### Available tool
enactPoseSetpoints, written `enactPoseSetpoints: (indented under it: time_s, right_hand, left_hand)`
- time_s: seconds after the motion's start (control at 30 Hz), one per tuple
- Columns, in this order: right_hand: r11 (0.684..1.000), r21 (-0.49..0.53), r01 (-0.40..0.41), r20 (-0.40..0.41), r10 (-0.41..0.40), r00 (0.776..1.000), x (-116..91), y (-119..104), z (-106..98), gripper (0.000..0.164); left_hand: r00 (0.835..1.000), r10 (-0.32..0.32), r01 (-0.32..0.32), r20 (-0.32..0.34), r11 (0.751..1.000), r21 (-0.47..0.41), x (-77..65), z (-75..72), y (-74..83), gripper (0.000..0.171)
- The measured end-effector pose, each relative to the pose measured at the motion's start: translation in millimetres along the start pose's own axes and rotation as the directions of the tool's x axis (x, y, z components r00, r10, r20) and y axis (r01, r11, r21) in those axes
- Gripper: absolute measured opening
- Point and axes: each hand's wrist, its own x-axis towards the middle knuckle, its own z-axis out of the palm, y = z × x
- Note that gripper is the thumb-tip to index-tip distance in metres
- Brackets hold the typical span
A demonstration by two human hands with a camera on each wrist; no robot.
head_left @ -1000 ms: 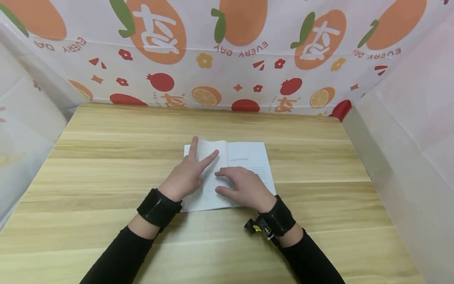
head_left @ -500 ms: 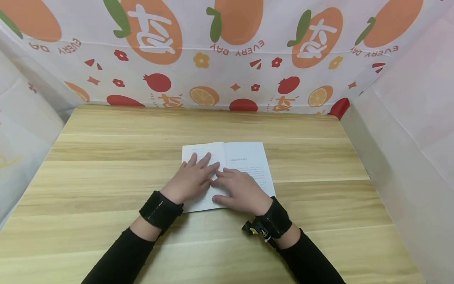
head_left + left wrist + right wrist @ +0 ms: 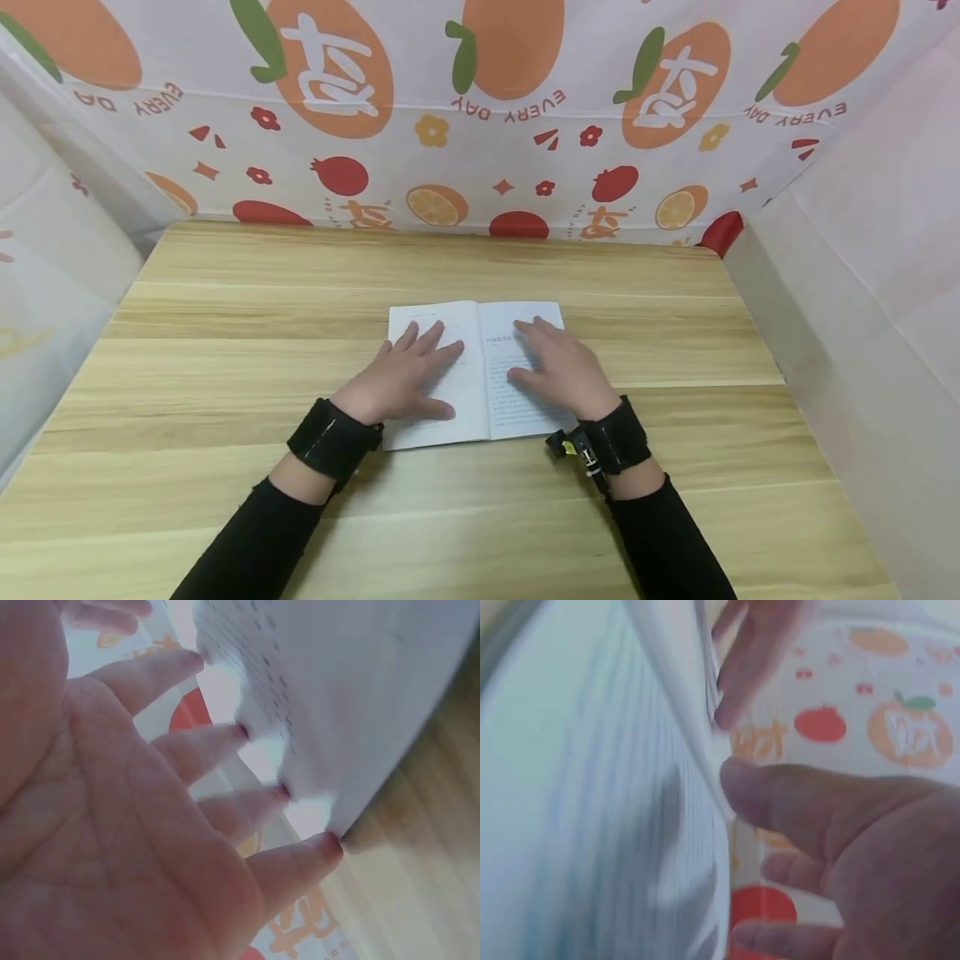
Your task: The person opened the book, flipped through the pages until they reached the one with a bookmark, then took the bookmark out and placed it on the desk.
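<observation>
White book (image 3: 478,387) lies open on table (image 3: 465,517); our L hand (image 3: 401,375) touches it, fingers spread; R hand (image 3: 564,367) hovers, fingers apart. We're prob. flattening it; next needs light, even pressure.

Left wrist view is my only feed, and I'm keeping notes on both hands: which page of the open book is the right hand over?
Observer: The right hand is over the right-hand page, as the head view shows.
Operator: And where does the left thumb point?
Observer: In the head view, the left thumb points toward the fold of the book.
Operator: Does the book reach the far edge of the table?
Observer: No, bare table shows between them.
</observation>
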Motion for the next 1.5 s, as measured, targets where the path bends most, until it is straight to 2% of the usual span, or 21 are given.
enactPoseSetpoints:
  time_s: [0.17,0.37,0.43,0.53,0.73,0.83,1.1,1.37,1.5]
  right_hand:
    - [0.989,-0.008,-0.146,0.046,0.146,0.988,0.2,9.2,-2.7,0.086]
    - [0.978,-0.023,-0.209,0.070,0.210,0.975,0.8,12.6,-0.6,0.093]
    - [0.975,-0.037,-0.218,0.085,0.221,0.972,0.7,12.0,0.5,0.094]
    - [0.974,-0.059,-0.219,0.096,0.223,0.970,0.9,9.7,2.2,0.095]
    - [0.972,-0.098,-0.215,0.086,0.224,0.971,1.4,4.9,2.0,0.096]
    - [0.972,-0.088,-0.217,0.092,0.225,0.970,1.3,4.1,1.9,0.098]
    - [0.977,-0.044,-0.207,0.077,0.210,0.975,-1.1,5.7,2.1,0.100]
    - [0.985,-0.013,-0.171,0.039,0.171,0.985,-1.2,2.9,-0.4,0.098]
    - [0.988,-0.009,-0.153,0.024,0.153,0.988,-1.9,1.6,-5.4,0.095]
  left_hand:
    - [0.999,-0.033,0.033,-0.021,0.999,-0.020,1.2,-0.8,-2.4,0.094]
    - [0.995,-0.065,0.060,-0.071,0.995,-0.079,3.3,-2.2,-4.6,0.086]
    - [0.995,-0.078,0.072,-0.069,0.993,-0.092,3.6,-2.2,-5.5,0.086]
    - [0.995,-0.090,0.086,-0.043,0.993,-0.087,3.4,-3.3,-6.1,0.090]
    - [0.996,-0.089,0.089,-0.001,0.996,0.013,2.2,-7.6,-6.7,0.097]
    - [0.996,-0.092,0.092,0.008,0.996,0.014,1.3,-7.1,-7.4,0.098]
    - [0.996,-0.093,0.093,-0.007,0.995,-0.023,1.3,-2.9,-8.3,0.098]
    - [0.996,-0.087,0.087,-0.031,0.996,0.023,3.7,0.1,-8.2,0.099]
    - [0.996,-0.086,0.086,-0.027,0.996,0.015,4.5,-0.7,-7.4,0.098]
